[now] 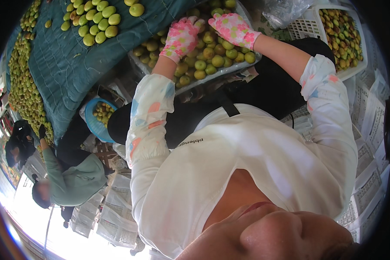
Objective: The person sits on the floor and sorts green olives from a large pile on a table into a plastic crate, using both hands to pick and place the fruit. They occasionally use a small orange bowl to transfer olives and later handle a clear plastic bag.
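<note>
Both my hands wear pink-flowered gloves and are over a plastic-lined crate [214, 78] full of round green-brown fruits [218, 60]. My left hand [182, 36] lies over the crate's left part, its fingers bent downward at the fruits. At the upper right of the crate, my right hand [233, 30] reaches in from the side, with its fingertips beside a green fruit. Whether either hand grips a fruit cannot be told, as the gloves hide the fingertips. Left of the crate, larger green fruits [100, 24] lie grouped on a dark green quilted cloth [74, 65].
A white basket [357, 70] of small fruits stands at the right, near a clear plastic bag [284, 13]. A blue basin [91, 125] holds more fruits beside my knee. At the left, a person in green [79, 178] sits by a long fruit heap [26, 94]. Lined crates [117, 211] stand behind.
</note>
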`<state>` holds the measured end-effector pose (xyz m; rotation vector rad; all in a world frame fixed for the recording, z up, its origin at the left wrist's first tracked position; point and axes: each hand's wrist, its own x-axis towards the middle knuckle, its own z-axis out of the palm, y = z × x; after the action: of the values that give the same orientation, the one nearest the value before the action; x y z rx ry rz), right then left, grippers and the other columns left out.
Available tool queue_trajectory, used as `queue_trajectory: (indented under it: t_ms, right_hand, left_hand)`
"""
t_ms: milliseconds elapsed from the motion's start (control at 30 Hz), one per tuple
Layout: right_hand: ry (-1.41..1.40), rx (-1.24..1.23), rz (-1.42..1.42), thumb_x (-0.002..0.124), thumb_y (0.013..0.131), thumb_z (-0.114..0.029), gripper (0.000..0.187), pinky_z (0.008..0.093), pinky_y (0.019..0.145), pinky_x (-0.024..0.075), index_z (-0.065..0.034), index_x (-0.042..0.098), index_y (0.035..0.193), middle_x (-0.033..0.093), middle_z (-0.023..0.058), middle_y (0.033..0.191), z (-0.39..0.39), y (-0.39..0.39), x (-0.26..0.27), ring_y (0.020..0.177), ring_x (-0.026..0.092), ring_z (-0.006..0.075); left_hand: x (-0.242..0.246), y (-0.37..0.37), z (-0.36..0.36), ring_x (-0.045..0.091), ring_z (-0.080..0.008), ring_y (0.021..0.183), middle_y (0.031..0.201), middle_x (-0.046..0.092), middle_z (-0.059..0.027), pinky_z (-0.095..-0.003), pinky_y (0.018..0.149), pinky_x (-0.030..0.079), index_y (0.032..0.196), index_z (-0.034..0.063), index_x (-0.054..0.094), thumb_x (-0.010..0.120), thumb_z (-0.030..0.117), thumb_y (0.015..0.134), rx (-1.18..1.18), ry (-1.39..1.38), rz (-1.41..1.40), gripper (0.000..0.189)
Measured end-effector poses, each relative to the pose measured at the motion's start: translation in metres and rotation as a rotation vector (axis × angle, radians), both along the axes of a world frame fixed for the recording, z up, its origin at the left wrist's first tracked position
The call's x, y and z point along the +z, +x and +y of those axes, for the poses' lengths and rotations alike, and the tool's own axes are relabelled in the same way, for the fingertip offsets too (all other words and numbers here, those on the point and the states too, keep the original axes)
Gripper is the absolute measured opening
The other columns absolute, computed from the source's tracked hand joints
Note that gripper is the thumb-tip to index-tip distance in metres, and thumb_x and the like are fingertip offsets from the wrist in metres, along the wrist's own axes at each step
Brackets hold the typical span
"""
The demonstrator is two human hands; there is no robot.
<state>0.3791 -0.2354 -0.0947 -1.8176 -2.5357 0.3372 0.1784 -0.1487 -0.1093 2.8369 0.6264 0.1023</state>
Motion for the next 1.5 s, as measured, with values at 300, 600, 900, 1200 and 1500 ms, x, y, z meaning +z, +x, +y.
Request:
queue_trajectory:
  t_ms: [300,600,900,1200,1500]
  right_hand:
    - [0.001,-0.135,0.093,0.059,0.083,-0.011,0.027,0.0406,0.074,0.054,-0.0081,0.061,0.111,0.063,0.013,0.102,0.003,0.002,-0.013,0.092,0.066,0.0317]
    - [0.112,-0.422,0.216,0.057,0.087,-0.019,0.026,0.0447,0.08,0.0521,-0.0073,0.062,0.109,0.062,0.0162,0.106,0.032,0.059,0.012,0.093,0.063,0.0359]
    - [-0.036,-0.372,0.114,0.061,0.083,-0.027,0.037,0.0444,0.079,0.0527,-0.006,0.061,0.114,0.062,0.0191,0.106,0.032,0.072,-0.027,0.092,0.063,0.0371]
    - [0.168,0.102,0.127,0.06,0.086,-0.025,0.04,0.0458,0.093,0.0458,-0.0065,0.063,0.122,0.062,0.0163,0.114,0.026,0.015,0.003,0.104,0.06,0.0355]
    - [-0.04,-0.097,0.135,0.064,0.079,-0.025,0.039,0.0453,0.087,0.0502,-0.0103,0.064,0.115,0.061,0.0154,0.11,0.031,0.039,0.002,0.1,0.062,0.0342]
  left_hand:
    - [-0.011,0.002,-0.045,0.042,-0.0348,0.132,0.144,0.045,-0.0158,-0.0563,0.109,0.031,0.138,0.0156,0.052,0.065,0.044,0.082,0.217,0.01,-0.173,0.064]
    - [-0.013,0.012,-0.06,0.034,-0.0408,0.138,0.152,0.032,-0.0233,-0.06,0.113,0.022,0.15,0.0204,0.035,0.061,0.061,0.082,0.333,-0.009,-0.066,0.084]
    - [-0.028,0.031,-0.03,0.033,-0.0435,0.138,0.152,0.03,-0.0245,-0.0586,0.114,0.02,0.152,0.0141,0.03,0.055,0.07,0.082,0.425,0.102,-0.007,0.093]
    - [-0.038,0.03,-0.041,0.03,-0.0413,0.139,0.151,0.032,-0.0247,-0.0602,0.116,0.014,0.149,0.0034,0.031,0.055,0.057,0.087,0.483,-0.023,-0.148,0.085]
    - [-0.028,0.04,-0.064,0.039,-0.0387,0.135,0.149,0.035,-0.024,-0.0515,0.111,0.032,0.146,0.0111,0.038,0.062,0.029,0.087,0.303,-0.103,-0.229,0.066]
